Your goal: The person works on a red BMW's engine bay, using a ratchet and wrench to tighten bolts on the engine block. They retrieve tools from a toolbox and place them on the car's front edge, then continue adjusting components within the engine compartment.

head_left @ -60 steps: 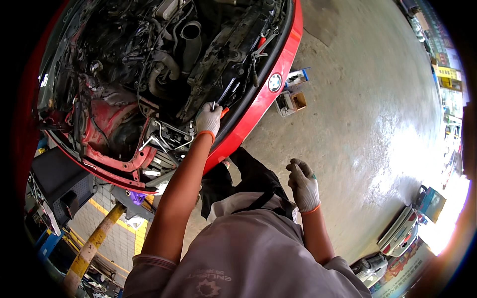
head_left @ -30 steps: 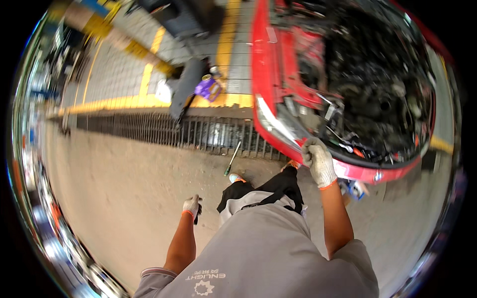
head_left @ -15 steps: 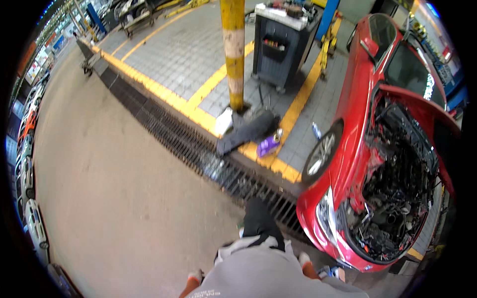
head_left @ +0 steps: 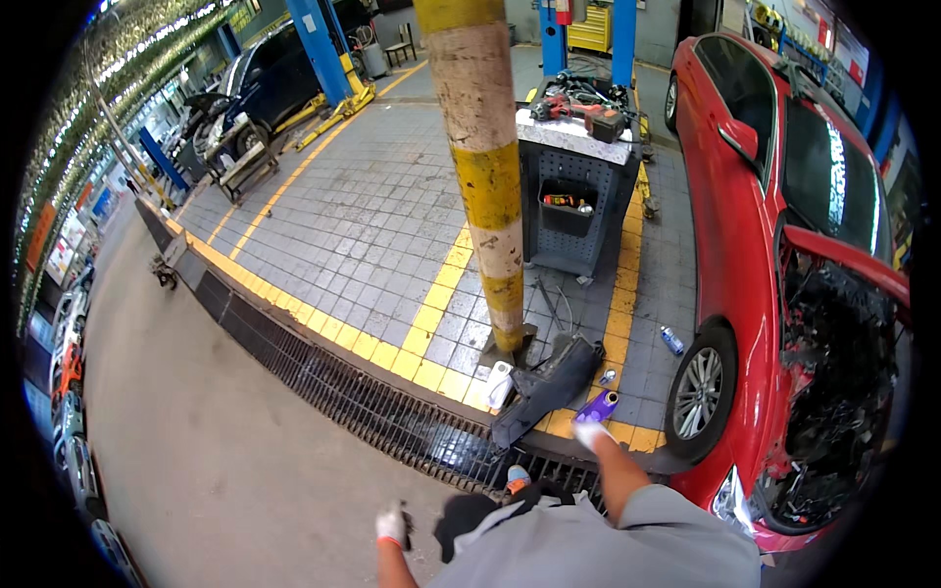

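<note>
my gloved right hand (head_left: 590,435) is overlapping the purple jug (head_left: 597,406) in view, which is sitting on yellow-marked floor (head_left: 642,438) between a dark panel (head_left: 551,384) and the front wheel (head_left: 699,394), my left hand (head_left: 390,524) is hanging apart, and i cannot tell whether either's fingers are standing open or gripping anything.

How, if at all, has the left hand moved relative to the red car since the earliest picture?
Yes: the left hand, then in the engine bay of the red car, is now left of it in view, over the concrete floor.
</note>
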A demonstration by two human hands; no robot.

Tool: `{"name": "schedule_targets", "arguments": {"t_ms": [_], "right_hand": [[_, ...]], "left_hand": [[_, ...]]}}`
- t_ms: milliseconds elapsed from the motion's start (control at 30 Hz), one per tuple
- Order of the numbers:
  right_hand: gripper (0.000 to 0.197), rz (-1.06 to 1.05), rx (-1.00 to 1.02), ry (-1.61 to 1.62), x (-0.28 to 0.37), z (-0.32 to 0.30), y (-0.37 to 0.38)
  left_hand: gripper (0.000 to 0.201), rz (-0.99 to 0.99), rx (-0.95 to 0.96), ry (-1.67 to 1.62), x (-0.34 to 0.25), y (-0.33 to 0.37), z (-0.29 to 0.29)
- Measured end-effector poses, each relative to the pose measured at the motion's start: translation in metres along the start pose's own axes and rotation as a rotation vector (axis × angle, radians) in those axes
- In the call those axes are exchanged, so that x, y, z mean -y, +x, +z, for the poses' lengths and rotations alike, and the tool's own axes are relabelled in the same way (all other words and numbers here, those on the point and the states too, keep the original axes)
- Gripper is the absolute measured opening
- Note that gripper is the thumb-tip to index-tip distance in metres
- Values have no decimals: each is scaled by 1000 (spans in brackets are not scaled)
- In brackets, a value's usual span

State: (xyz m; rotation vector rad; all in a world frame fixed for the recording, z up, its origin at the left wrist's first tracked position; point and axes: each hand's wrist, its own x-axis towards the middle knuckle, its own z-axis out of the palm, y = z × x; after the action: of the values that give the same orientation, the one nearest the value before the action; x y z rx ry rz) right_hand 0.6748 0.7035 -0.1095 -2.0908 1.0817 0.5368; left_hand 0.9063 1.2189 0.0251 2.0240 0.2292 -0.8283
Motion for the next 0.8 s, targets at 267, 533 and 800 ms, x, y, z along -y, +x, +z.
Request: {"name": "schedule_targets", "arguments": {"t_ms": [267,533,800], "right_hand": [[32,-541,167,626,474,-182,85],[36,-20,-7,942,531,-167,182],[27,39,-312,1364,560,-270,317]], "left_hand": [[37,-419,-46,-187,-47,180,-54],[39,-461,239,320,-135,352,-113],[43,-202,-48,-83,-400,622,-174]]}}
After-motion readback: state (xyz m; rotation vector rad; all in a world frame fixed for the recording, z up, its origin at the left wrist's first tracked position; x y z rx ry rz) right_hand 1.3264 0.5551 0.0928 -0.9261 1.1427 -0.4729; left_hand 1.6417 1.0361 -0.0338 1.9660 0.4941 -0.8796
